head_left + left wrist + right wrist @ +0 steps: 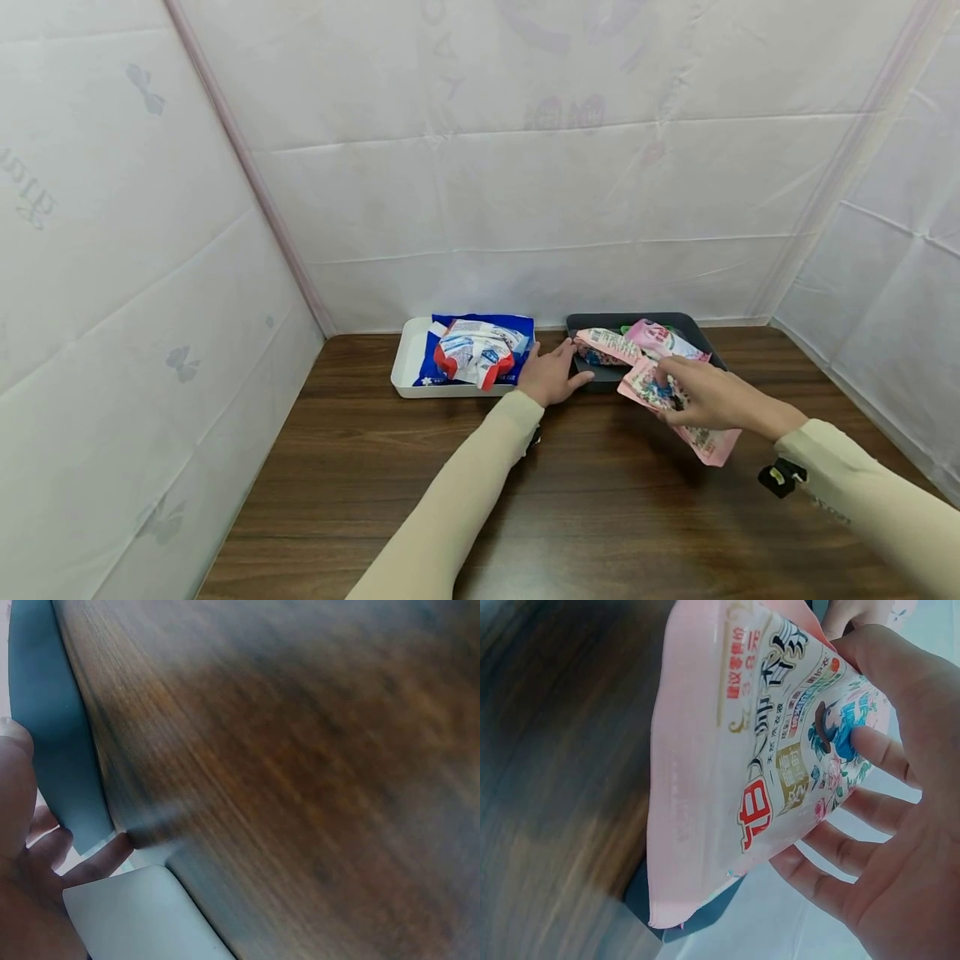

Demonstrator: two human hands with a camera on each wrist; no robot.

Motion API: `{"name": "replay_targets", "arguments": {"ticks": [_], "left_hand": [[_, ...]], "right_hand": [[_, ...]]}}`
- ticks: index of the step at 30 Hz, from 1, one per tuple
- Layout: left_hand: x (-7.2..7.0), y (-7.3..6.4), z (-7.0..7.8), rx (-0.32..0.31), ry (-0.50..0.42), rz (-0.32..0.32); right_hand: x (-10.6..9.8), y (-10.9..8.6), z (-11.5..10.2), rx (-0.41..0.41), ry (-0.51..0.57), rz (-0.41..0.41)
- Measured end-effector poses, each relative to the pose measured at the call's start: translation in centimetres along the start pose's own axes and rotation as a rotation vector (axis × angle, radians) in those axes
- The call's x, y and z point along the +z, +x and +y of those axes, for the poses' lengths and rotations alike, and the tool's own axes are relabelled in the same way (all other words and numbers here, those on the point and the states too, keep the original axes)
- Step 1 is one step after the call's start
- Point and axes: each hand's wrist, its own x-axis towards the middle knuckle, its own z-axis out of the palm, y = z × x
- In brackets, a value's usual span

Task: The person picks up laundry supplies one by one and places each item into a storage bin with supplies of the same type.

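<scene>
My right hand (701, 396) grips a pink laundry detergent pouch (708, 442) that hangs tilted over the front edge of the dark grey tray (693, 329). In the right wrist view, the pouch (697, 772) shows a floral print and Chinese lettering. Two more pouches lie in that tray: a pink floral one (607, 343) at left and a pink-and-white one (660, 337) behind. With fingers extended, my left hand (551, 375) touches the tray's front left corner. In the left wrist view, its thumb (16, 739) rests against the tray's wall (56, 727).
A white tray (405, 379) stands left of the dark one, a narrow gap between them. It holds a blue bag (517, 323) beneath a white, red and blue bag (480, 350). Both trays sit on a brown wooden table (600, 517), near the pale sheet (480, 208) behind.
</scene>
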Motion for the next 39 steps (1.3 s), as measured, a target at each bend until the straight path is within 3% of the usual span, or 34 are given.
{"name": "replay_targets", "arguments": {"ticks": [4,14,28,39], "left_hand": [[-0.1,-0.1,0.0,0.002,-0.002,-0.001],[-0.1,-0.1,-0.2,0.006,-0.014,0.001],[0.2,0.3,-0.3,-0.002,-0.017,-0.004],[0.2,0.1,-0.4,-0.002,-0.014,0.000]], "right_hand": [[-0.4,0.3,0.1,-0.018,-0.013,0.012],[-1.0,1.4,0.5,0.037,0.015,-0.025],[-2.2,2.9,1.4,0.052,-0.021,0.004],[-2.7,4.3,1.8,0.053,0.021,-0.025]]}}
